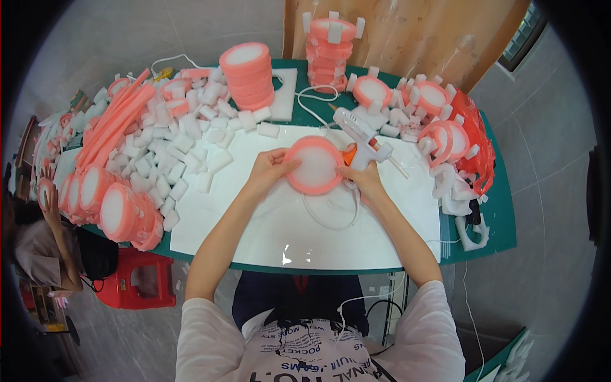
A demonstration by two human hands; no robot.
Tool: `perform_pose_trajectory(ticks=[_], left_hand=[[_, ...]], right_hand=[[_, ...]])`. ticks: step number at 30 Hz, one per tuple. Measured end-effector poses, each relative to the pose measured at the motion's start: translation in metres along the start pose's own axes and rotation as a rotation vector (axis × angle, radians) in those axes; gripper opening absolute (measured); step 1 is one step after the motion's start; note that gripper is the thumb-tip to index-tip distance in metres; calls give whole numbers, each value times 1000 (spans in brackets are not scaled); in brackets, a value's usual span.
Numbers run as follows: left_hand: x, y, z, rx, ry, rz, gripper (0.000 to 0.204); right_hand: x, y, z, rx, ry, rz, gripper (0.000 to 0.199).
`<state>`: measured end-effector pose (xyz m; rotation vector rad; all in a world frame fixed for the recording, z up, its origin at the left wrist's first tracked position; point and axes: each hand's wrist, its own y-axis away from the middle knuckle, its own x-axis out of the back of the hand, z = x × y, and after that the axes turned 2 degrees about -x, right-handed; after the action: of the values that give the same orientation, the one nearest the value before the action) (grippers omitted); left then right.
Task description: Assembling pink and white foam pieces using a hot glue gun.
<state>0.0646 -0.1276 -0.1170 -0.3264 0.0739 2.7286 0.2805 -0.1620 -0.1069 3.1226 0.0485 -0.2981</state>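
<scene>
Between my two hands is a round disc (313,166) with a white foam face and a pink foam rim, above the white board. My left hand (272,168) grips its left rim, thumb on the face and fingers curled behind. My right hand (364,179) is closed around the handle of a white hot glue gun (358,130) with an orange trigger, and its thumb presses the disc's right edge. A clear glue stick (399,168) juts from the back of the gun. Its nozzle points up and left, away from the disc. Some right fingers are hidden.
White foam blocks (181,143) and pink foam strips (118,121) pile up at left. Stacked pink discs (247,76) stand at the back, with discs ringed by blocks (433,97) at right beside a red plastic bag (477,137). Another person's hand (48,191) is at far left.
</scene>
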Motion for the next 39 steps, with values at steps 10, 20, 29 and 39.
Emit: perform_pose_trajectory(ticks=[10,20,29,39], left_hand=[[1,-1,6,-19,-80,47,25],[-14,2,5,-13,55,12,34],[5,0,11,4,-48,-72,37],[-7,-5,-8,-110,-142,-134,33]], right_hand=[[-6,-2,-5,-54,133,31,42],[4,1,17,151,188,107,40],[-10,-5,-3,116,-31,279,33],[-11,10,0,75,-40,223,34]])
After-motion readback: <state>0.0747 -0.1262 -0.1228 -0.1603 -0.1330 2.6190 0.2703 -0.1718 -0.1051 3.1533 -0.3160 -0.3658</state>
